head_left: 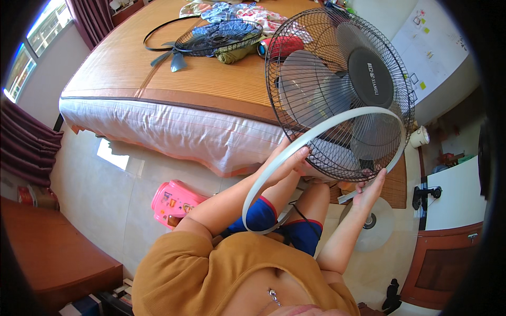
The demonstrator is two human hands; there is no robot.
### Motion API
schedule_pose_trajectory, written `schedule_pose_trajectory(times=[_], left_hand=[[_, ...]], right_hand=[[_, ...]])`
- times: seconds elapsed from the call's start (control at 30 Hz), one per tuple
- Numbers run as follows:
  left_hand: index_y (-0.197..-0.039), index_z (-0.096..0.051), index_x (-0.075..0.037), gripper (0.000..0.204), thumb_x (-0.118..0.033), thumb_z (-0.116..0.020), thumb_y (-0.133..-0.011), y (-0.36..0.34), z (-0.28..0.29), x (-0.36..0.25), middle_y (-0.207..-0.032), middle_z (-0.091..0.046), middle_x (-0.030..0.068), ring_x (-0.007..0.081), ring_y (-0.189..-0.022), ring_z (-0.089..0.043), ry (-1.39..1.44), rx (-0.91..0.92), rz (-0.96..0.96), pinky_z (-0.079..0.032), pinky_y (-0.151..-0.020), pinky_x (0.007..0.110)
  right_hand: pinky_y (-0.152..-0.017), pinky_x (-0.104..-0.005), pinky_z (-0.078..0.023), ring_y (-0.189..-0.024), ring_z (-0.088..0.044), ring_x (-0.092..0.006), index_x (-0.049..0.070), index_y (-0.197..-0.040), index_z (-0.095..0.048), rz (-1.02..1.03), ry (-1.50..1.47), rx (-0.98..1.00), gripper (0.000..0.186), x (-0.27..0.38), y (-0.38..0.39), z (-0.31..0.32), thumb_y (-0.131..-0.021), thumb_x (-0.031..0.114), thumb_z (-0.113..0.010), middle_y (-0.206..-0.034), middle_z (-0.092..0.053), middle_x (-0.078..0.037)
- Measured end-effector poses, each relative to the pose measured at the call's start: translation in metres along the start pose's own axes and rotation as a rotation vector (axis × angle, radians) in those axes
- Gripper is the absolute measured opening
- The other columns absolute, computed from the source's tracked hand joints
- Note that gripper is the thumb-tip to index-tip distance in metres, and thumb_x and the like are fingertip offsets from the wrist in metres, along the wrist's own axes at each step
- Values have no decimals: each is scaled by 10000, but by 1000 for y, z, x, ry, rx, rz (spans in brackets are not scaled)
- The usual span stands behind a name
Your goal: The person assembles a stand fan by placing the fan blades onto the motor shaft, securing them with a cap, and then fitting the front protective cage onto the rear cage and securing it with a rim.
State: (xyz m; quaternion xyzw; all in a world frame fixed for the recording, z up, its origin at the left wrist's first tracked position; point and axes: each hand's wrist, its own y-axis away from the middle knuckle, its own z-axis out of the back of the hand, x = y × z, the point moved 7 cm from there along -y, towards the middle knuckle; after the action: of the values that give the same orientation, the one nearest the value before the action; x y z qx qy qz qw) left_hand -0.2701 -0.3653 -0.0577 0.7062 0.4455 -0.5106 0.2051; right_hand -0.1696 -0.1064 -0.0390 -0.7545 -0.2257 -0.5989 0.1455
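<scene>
1. Where the fan (pixel 371 79) is crossed by the ring (pixel 329 122), its lower half is partly hidden.
2. At the fan's lower left, the ring is gripped by the left hand (pixel 289 168), fingers curled, some covered.
3. Below the fan, the right hand (pixel 370 191) is raised, fingers nearly straight, against the ring; whether it is pinched cannot be told.

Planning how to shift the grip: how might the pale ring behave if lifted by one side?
The pale ring is probably light, being a narrow band around an open middle. It would likely flex or sag somewhat, since so slim a strip spans a wide loop. Its smooth-looking surface might slide in the fingers.
</scene>
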Motion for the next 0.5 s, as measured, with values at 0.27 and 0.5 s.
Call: schedule_pose_trajectory(times=[0.27, 0.5], left_hand=[[-1219, -365, -13, 463, -301, -534, -898, -2, -17, -13, -933, -561, 75, 121, -767, -577, 352, 105, 199, -481, -661, 241], [-1335, -229, 23, 736, -209, -670, -793, 0, -22, -15, -1141, -484, 140, 207, -987, -530, -19, 118, 188, -435, -846, 308]], right_hand=[[-464, -228, -304, -684, -496, -73, 137, -1159, -500, -49, -44, 136, 527, 9, -16, 9, -824, 544, -510, -888, -572, -6], [-452, -201, -257, -677, -493, -62, 123, -1166, -488, -44, 39, 29, 538, 15, -14, 26, -834, 545, -478, -866, -592, 29]])
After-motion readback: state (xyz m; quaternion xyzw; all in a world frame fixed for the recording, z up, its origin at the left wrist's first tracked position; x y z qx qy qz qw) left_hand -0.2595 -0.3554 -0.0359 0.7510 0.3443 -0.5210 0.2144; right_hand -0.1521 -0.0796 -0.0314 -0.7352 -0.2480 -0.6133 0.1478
